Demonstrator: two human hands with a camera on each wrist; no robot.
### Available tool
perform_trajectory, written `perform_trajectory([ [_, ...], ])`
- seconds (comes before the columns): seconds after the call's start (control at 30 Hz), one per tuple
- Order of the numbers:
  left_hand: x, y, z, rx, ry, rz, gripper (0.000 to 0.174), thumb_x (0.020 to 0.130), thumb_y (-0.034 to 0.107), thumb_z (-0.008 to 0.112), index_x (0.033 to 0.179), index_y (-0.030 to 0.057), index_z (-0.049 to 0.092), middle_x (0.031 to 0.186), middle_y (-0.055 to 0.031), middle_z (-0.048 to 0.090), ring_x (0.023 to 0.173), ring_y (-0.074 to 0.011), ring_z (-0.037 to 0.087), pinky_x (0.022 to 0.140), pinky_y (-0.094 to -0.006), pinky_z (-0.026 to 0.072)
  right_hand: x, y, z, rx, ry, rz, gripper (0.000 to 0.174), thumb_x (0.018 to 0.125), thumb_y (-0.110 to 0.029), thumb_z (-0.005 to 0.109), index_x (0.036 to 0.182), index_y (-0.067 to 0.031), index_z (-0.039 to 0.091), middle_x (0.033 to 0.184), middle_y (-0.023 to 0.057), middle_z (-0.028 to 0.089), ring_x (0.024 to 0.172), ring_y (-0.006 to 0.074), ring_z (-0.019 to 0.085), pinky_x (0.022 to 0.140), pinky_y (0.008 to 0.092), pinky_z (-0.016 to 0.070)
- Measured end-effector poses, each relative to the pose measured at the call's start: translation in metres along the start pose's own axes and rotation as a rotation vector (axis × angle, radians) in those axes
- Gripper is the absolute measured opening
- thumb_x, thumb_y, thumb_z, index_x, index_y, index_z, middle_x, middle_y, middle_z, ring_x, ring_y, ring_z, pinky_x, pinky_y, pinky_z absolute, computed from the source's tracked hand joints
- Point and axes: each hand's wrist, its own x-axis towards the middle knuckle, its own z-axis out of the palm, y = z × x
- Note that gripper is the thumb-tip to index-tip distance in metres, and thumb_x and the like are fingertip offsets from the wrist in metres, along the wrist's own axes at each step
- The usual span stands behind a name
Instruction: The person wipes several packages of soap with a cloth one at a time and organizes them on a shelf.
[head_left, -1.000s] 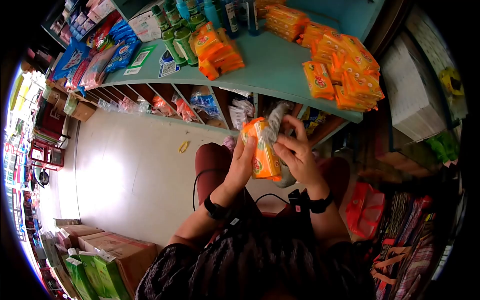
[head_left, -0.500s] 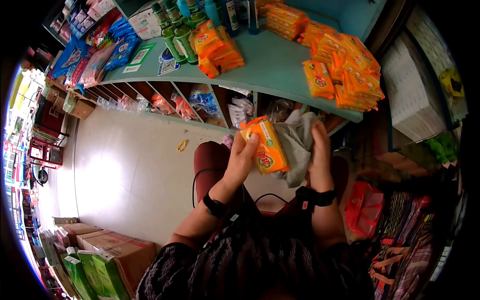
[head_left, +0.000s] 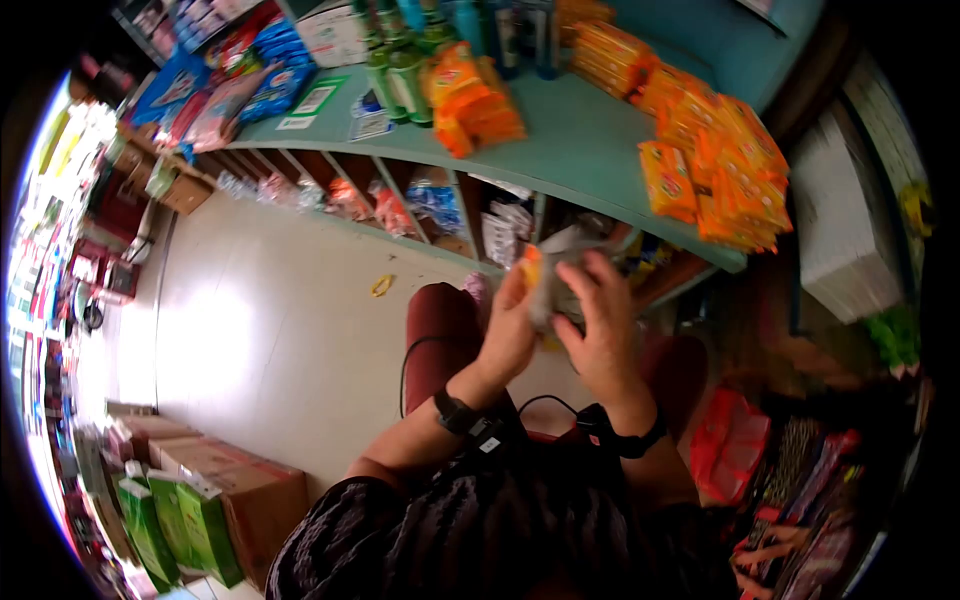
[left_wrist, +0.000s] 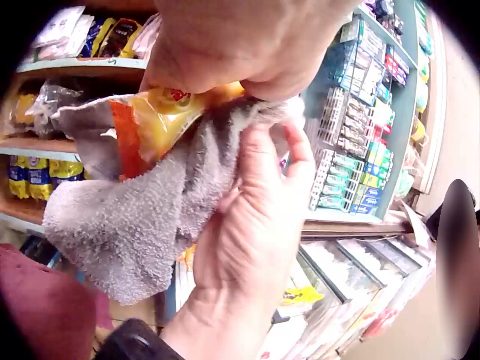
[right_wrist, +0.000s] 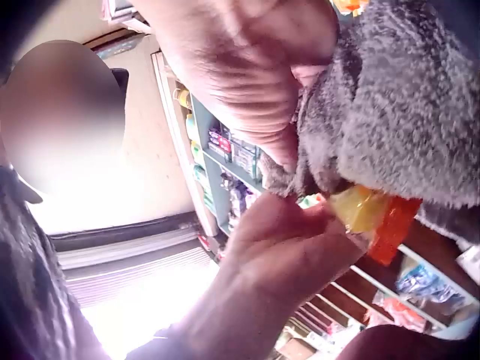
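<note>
My left hand grips an orange-and-yellow plastic-wrapped packet, shaped like a soap bar, in front of my knees. A grey terry cloth lies over much of that packet, so only an orange end and a yellow side show. With thumb and fingers, my right hand pinches the cloth against the packet. In the right wrist view the cloth's folds hang beside the packet's orange end, close to the left hand.
A green counter in front carries stacked orange packets, a smaller pile and green bottles. Slots below hold bagged goods. A red bag stands at the right, cartons at the lower left. A yellow loop lies on the floor.
The cloth went from being bunched on the packet, to spread out beside it with its printed face showing, to covering it again. The head view has shifted slightly.
</note>
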Motion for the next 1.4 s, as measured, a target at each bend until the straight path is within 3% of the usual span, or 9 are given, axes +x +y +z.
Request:
perform_trajectory([
  [0.1, 0.001, -0.009, -0.011, 0.057, 0.049, -0.003, 0.037, 0.100, 0.026, 0.044, 0.129, 0.0016, 0.045, 0.123, -0.0059, 0.052, 0.117, -0.0135, 0.046, 0.099, -0.0272, 0.0361, 0.000, 0.008, 0.000, -0.157, -0.100, 0.086, 0.087, 0.058, -0.002, 0.080, 0.136, -0.0147, 0.043, 0.136, 0.0197, 0.039, 0.123, 0.0409, 0.040, 0.103, 0.0471, 0.0343],
  [0.23, -0.014, 0.003, 0.014, 0.288, 0.060, 0.077, 0.053, 0.101, 0.042, 0.034, 0.141, 0.0069, 0.034, 0.120, -0.0036, 0.052, 0.104, -0.0112, 0.050, 0.080, -0.0200, 0.0439, 0.000, 0.014, 0.013, 0.269, 0.002, 0.220, 0.084, 0.062, -0.001, 0.077, 0.137, -0.0050, 0.040, 0.134, 0.0193, 0.040, 0.124, 0.0368, 0.042, 0.101, 0.0427, 0.0367],
  [0.37, -0.013, -0.004, 0.014, 0.282, 0.026, 0.086, 0.051, 0.100, 0.037, 0.040, 0.141, 0.0073, 0.031, 0.122, -0.0013, 0.049, 0.108, -0.0095, 0.046, 0.089, -0.0227, 0.0406, -0.003, 0.023, 0.020, 0.152, 0.110, 0.189, 0.052, 0.075, -0.009, 0.070, 0.123, -0.0020, 0.051, 0.120, 0.0157, 0.049, 0.111, 0.0326, 0.050, 0.094, 0.0401, 0.0404],
  [0.5, -0.012, -0.007, 0.020, 0.103, -0.042, 0.151, 0.048, 0.096, 0.019, 0.054, 0.138, 0.0063, 0.032, 0.127, -0.0032, 0.046, 0.117, -0.0113, 0.043, 0.099, -0.0254, 0.0353, -0.004, 0.049, 0.027, 0.389, 0.164, 0.310, 0.036, 0.085, -0.010, 0.063, 0.118, 0.0017, 0.053, 0.114, 0.0129, 0.055, 0.105, 0.0247, 0.054, 0.092, 0.0352, 0.0412],
  [0.67, -0.010, -0.010, 0.007, 0.180, 0.003, 0.039, 0.040, 0.096, 0.019, 0.055, 0.130, 0.0079, 0.039, 0.113, -0.0013, 0.052, 0.107, -0.0089, 0.049, 0.089, -0.0252, 0.0429, -0.011, 0.071, 0.029, 0.622, 0.161, 0.542, 0.038, 0.090, -0.011, 0.058, 0.125, 0.0006, 0.047, 0.119, 0.0101, 0.053, 0.106, 0.0179, 0.051, 0.092, 0.0303, 0.0412],
  [0.9, 0.007, 0.010, -0.003, -0.376, 0.116, -0.029, 0.034, 0.098, 0.026, 0.049, 0.125, 0.0093, 0.042, 0.114, -0.0066, 0.053, 0.107, -0.0185, 0.055, 0.086, -0.0362, 0.0506, -0.036, 0.077, 0.002, 1.399, 0.174, 0.917, 0.060, 0.095, -0.039, 0.044, 0.139, 0.0004, 0.034, 0.137, 0.0141, 0.042, 0.123, 0.0235, 0.044, 0.103, 0.0378, 0.0359],
  [1.0, 0.014, 0.016, -0.003, -0.405, 0.180, 0.032, 0.036, 0.098, 0.030, 0.047, 0.127, 0.0112, 0.039, 0.118, -0.0058, 0.050, 0.106, -0.0200, 0.055, 0.088, -0.0398, 0.0506, -0.041, 0.064, 0.006, 1.411, 0.290, 0.872, 0.061, 0.093, -0.036, 0.050, 0.139, 0.0005, 0.034, 0.139, 0.0129, 0.041, 0.125, 0.0263, 0.043, 0.103, 0.0395, 0.0354],
  [1.17, 0.017, -0.003, 0.015, -0.391, 0.184, 0.216, 0.038, 0.099, 0.029, 0.045, 0.132, 0.0129, 0.034, 0.120, -0.0058, 0.048, 0.111, -0.0195, 0.050, 0.096, -0.0377, 0.0440, -0.047, 0.039, 0.039, 0.782, 0.089, 0.549, 0.074, 0.086, -0.023, 0.063, 0.145, -0.0027, 0.023, 0.138, 0.0153, 0.039, 0.126, 0.0243, 0.038, 0.105, 0.0350, 0.0291],
  [1.4, 0.014, 0.002, 0.019, -0.366, 0.142, 0.209, 0.036, 0.096, 0.020, 0.049, 0.129, 0.0098, 0.038, 0.121, -0.0076, 0.050, 0.113, -0.0203, 0.049, 0.098, -0.0366, 0.0412, -0.030, 0.041, 0.041, 1.077, 0.306, 0.678, 0.056, 0.087, -0.013, 0.062, 0.136, -0.0009, 0.037, 0.131, 0.0131, 0.046, 0.116, 0.0232, 0.049, 0.098, 0.0339, 0.0401],
])
